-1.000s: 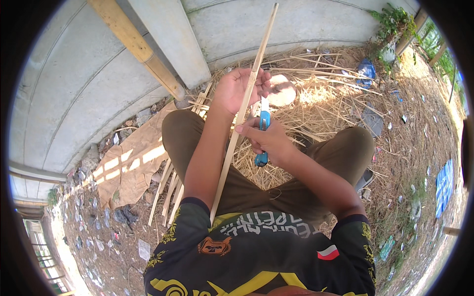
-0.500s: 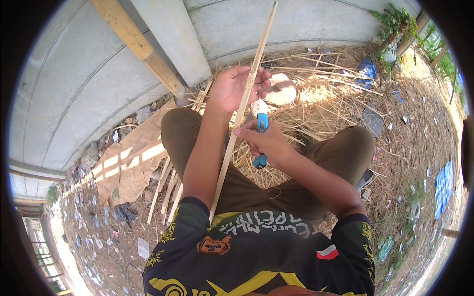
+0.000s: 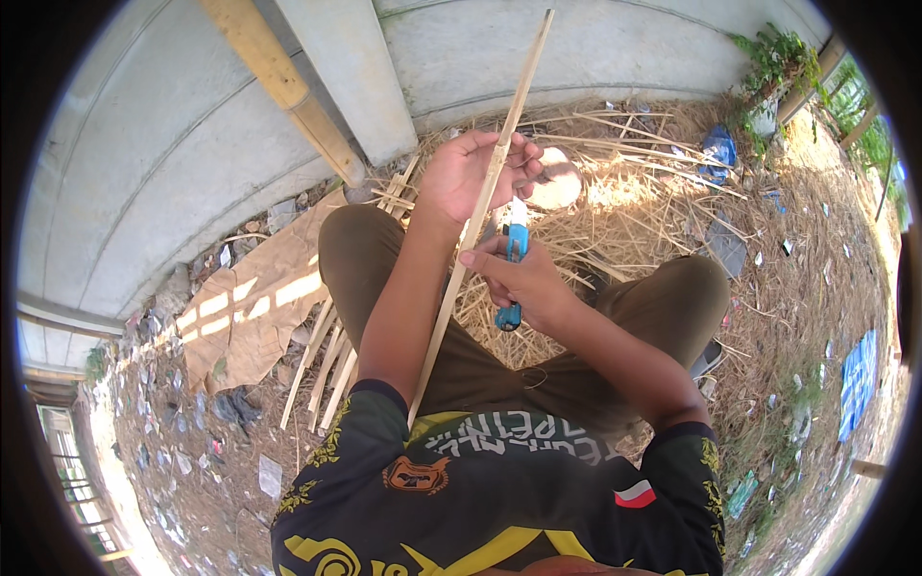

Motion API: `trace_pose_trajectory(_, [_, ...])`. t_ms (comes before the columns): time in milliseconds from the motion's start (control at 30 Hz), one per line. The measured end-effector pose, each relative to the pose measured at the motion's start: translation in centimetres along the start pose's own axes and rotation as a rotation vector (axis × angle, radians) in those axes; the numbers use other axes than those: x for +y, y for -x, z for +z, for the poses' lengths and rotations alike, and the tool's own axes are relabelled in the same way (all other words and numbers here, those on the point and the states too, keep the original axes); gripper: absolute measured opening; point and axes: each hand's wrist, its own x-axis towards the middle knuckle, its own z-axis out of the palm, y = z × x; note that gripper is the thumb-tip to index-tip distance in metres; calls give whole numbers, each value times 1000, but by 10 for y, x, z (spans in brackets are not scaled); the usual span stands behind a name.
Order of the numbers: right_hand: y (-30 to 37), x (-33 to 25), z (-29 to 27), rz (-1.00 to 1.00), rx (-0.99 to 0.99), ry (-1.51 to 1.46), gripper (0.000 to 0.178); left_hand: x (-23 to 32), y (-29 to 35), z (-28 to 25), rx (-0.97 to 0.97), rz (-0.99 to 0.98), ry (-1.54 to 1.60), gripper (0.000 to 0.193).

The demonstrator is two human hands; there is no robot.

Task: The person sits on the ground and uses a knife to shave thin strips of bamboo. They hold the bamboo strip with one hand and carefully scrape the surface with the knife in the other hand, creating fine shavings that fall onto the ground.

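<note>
A long, pale bamboo strip [image 3: 487, 184] slants from near my shirt up past both hands, its far end reaching in front of the wall. My left hand [image 3: 455, 180] is turned palm up beneath it, with the strip across the palm and the fingers curled loosely round. Closer to me, my right hand [image 3: 534, 287] grips a blue utility knife [image 3: 517, 245]. Its blade is out and points away from me, close to the left fingers. The right thumb also presses on the strip. Whether the blade touches the strip, I cannot tell.
Shavings and thin strips [image 3: 615, 206] cover the ground beyond my crossed legs. More bamboo strips [image 3: 331, 370] lie beside my left knee, near a brown sheet [image 3: 245, 322]. A grey wall [image 3: 461, 58] stands ahead, with a bamboo pole [image 3: 279, 77] leaning there. A round block [image 3: 557, 182] sits past my hands.
My hands, the strip and the knife hold nearly the same pose. The whole view has shifted slightly, so they appear a little farther right.
</note>
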Motion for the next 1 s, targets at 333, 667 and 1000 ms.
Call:
trace_pose_trajectory(333, [3,0,0,-63,44,8,22,-1,-3,-9,-55,-39,45,33])
trace_pose_trajectory(667, [7,-19,-6,-105,58,-127,21,-30,17,-8,73,-76,-24,38])
trace_pose_trajectory(1000, [8,-17,-11,-69,-6,-154,24,-27,28,10,51,-77,-70,27])
